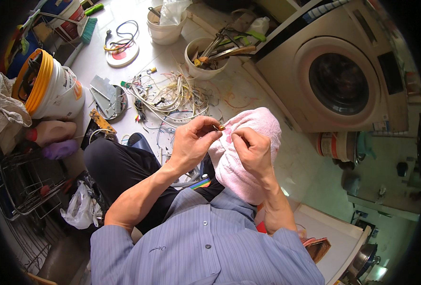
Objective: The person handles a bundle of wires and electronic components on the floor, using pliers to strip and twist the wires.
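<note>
My left hand (191,142) pinches a small brass-coloured metal piece (220,128) between thumb and fingertips. Just to its right, my right hand (254,151) is closed with its fingers pressed together; whatever lies between them is hidden or too small to make out. The two hands are a short gap apart. Beneath them a pink towel (255,121) is draped over my right knee. On the floor beyond lies a tangled heap of cables and wires (172,95) in white, grey and other colours.
Beyond the wires stand a white bucket of tools (191,59) and another white bucket (154,28). A washing machine (281,52) is at the right. On the left are a white pail with a yellow rim (61,92), a wire rack (25,178) and a plastic bag (80,209).
</note>
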A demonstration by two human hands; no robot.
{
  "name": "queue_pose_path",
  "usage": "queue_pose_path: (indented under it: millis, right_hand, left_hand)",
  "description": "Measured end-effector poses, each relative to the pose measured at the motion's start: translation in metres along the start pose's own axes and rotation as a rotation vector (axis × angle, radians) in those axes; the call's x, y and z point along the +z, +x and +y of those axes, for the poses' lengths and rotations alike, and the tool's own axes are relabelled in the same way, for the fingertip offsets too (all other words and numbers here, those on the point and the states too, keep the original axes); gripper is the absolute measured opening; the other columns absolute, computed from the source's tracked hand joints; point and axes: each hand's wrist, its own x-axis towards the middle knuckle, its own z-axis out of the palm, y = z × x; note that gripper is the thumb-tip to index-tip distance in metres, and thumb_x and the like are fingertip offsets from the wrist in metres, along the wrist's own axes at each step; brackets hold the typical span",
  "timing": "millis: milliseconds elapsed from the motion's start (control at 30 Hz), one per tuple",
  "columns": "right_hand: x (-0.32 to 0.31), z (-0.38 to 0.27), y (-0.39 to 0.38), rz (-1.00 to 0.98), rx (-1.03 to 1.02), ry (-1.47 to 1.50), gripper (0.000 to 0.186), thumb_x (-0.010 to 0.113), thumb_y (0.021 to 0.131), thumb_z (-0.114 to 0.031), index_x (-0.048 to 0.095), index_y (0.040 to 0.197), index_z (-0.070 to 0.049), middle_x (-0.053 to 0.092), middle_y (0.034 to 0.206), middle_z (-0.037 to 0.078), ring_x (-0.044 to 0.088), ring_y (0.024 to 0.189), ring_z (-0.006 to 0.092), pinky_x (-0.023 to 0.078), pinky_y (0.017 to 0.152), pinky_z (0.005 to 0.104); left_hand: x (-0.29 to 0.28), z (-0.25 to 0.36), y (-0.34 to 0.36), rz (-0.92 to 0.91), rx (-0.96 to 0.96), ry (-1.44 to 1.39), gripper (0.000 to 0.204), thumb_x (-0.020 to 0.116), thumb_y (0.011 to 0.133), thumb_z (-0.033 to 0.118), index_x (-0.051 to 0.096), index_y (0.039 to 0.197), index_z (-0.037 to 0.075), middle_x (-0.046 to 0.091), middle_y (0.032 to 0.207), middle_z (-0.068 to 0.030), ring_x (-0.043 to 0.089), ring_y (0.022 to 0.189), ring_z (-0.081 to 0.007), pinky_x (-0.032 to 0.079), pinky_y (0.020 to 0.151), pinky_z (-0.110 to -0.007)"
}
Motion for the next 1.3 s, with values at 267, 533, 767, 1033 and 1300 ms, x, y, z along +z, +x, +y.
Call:
queue_pose_path:
  millis: [267, 533, 767, 1033, 1300]
  right_hand:
    - [-0.012, -0.003, 0.009, 0.023, 0.198, 0.269, 0.007, 0.068, 0.091, -0.004, 0.07, 0.09, 0.002, 0.066, 0.071, 0.003, 0.057, 0.063, 0.0074, 0.044, 0.056, 0.0258]
    - [-0.022, -0.016, 0.004, 0.074, -0.007, -0.038, 0.005, 0.068, 0.09, -0.003, 0.069, 0.088, 0.001, 0.066, 0.068, 0.009, 0.062, 0.059, 0.0131, 0.046, 0.054, 0.0294]
    - [-0.033, -0.024, -0.004, -0.027, 0.206, 0.358, 0.006, 0.067, 0.093, -0.003, 0.07, 0.091, 0.001, 0.063, 0.072, -0.002, 0.054, 0.066, 0.0051, 0.042, 0.058, 0.023]
    - [-0.04, -0.007, 0.007, 0.075, -0.037, -0.116, 0.006, 0.069, 0.09, -0.005, 0.07, 0.093, 0.001, 0.069, 0.076, 0.01, 0.065, 0.067, 0.0201, 0.05, 0.063, 0.0301]
    - [-0.042, -0.041, 0.014, 0.087, 0.134, 0.118, 0.019, 0.07, 0.09, -0.001, 0.071, 0.109, 0.001, 0.07, 0.104, 0.013, 0.067, 0.068, 0.0172, 0.054, 0.061, 0.0295]
  left_hand:
    - [0.004, 0.005, -0.003, -0.092, -0.031, 0.055, 0.02, 0.073, 0.09, 0.0, 0.068, 0.109, -0.002, 0.075, 0.094, -0.0054, 0.07, 0.086, -0.0097, 0.055, 0.077, -0.024]
    - [-0.002, 0.012, -0.002, -0.047, -0.154, -0.168, 0.017, 0.07, 0.093, 0.002, 0.067, 0.109, -0.003, 0.074, 0.099, -0.0074, 0.069, 0.092, -0.0118, 0.056, 0.085, -0.026]
    - [0.0, 0.014, -0.002, -0.028, -0.138, -0.189, 0.019, 0.07, 0.093, 0.002, 0.066, 0.111, -0.002, 0.073, 0.101, -0.008, 0.07, 0.09, -0.0133, 0.057, 0.085, -0.028]
    - [-0.009, 0.01, -0.002, -0.076, -0.178, -0.325, 0.022, 0.071, 0.092, 0.001, 0.065, 0.113, -0.002, 0.073, 0.103, -0.0097, 0.072, 0.088, -0.017, 0.059, 0.083, -0.031]
    - [-0.007, 0.013, -0.003, -0.048, -0.123, -0.216, 0.021, 0.071, 0.092, -0.001, 0.065, 0.112, -0.002, 0.072, 0.104, -0.0087, 0.07, 0.093, -0.014, 0.058, 0.085, -0.029]
